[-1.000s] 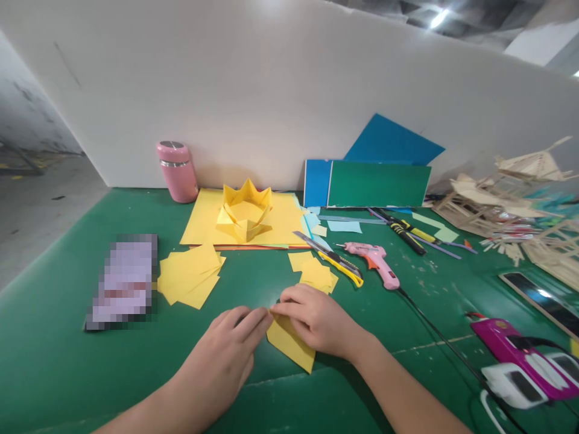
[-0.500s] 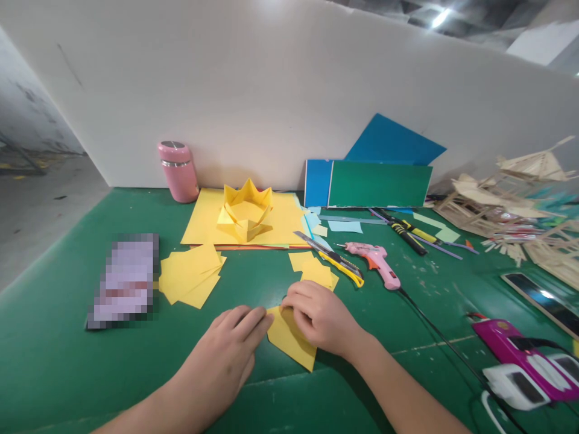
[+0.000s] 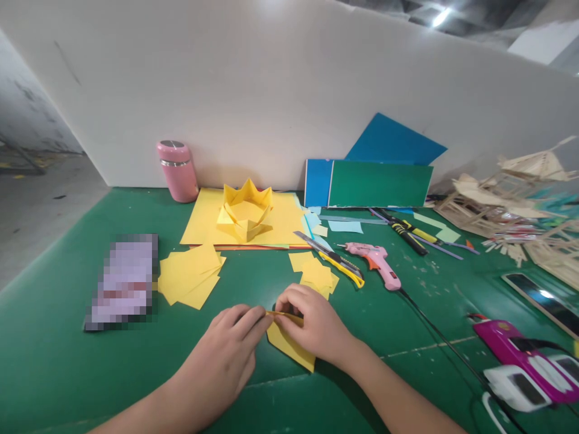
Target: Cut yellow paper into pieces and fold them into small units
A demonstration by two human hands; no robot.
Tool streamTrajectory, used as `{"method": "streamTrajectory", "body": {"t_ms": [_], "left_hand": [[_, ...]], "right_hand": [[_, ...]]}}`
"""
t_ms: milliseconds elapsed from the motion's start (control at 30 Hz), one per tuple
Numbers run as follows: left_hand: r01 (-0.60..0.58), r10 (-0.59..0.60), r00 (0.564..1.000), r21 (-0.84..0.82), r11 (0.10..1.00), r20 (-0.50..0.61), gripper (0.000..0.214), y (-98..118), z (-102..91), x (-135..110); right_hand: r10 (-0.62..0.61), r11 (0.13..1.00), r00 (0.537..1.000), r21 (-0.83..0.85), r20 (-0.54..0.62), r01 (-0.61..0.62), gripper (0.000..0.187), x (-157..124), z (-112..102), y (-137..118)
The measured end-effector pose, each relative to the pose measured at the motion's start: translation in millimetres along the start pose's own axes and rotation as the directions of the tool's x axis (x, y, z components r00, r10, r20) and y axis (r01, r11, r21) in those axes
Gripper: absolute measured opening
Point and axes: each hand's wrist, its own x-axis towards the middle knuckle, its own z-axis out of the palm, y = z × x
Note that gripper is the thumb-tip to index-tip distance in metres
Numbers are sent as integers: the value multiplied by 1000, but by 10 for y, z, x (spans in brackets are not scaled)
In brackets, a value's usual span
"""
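Observation:
A small yellow paper square (image 3: 289, 348) lies on the green table (image 3: 54, 361) in front of me. My right hand (image 3: 312, 325) pinches its far corner and lifts that flap over. My left hand (image 3: 228, 352) presses fingertips on the paper's left corner, fingers together. A folded yellow paper crown (image 3: 245, 211) sits on a large yellow sheet (image 3: 203, 223) at the back. Loose yellow squares lie in two piles, one to the left (image 3: 190, 276) and one beyond my right hand (image 3: 316, 271).
A pink flask (image 3: 176, 170) stands by the white wall. A yellow box cutter (image 3: 337, 260), a pink glue gun (image 3: 377, 260) with its cord, screwdrivers (image 3: 404, 232), blue and green card sheets (image 3: 380, 181), stick models (image 3: 506, 199) and pink-and-white devices (image 3: 525, 361) crowd the right side. A blurred card (image 3: 124, 280) lies left.
My right hand has curled in and raised the paper's far corner, folding it toward me. My left hand has stayed pressed at the left corner.

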Motion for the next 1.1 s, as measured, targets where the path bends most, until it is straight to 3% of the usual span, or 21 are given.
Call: {"method": "streamTrajectory", "body": {"t_ms": [200, 467, 833, 1100], "left_hand": [[8, -7, 997, 6, 1000, -83, 46, -10, 93, -40], [-3, 3, 1000, -6, 1000, 25, 45, 15, -29, 11], [-5, 5, 1000, 30, 1000, -17, 47, 1, 77, -42], [-15, 19, 998, 69, 998, -60, 49, -1, 91, -35]], "right_hand": [[-69, 997, 998, 22, -2, 69, 12, -6, -16, 17], [-234, 972, 972, 18, -6, 234, 17, -7, -45, 95], [-340, 923, 932, -148, 123, 356, 21, -21, -131, 127], [-411, 864, 899, -250, 153, 437, 27, -28, -164, 127]]}}
